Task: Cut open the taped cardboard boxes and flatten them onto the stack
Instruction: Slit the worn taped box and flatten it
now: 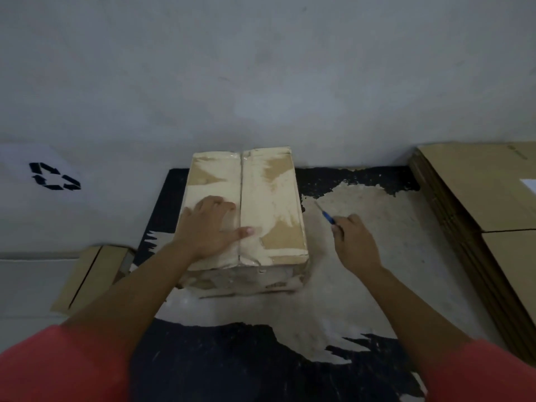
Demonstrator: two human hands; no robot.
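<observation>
Both our arms reach forward, our left hand (210, 224) pressing flat, fingers spread, on the box (269, 204), our right hand (355, 242) off to its right, curled round a blue cutter (326, 217).

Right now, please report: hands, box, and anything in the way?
Left hand flat on the box top. Right hand grips blue cutter, held clear to the box's right. Flaps closed. Left thumb lies across the centre seam.
</observation>
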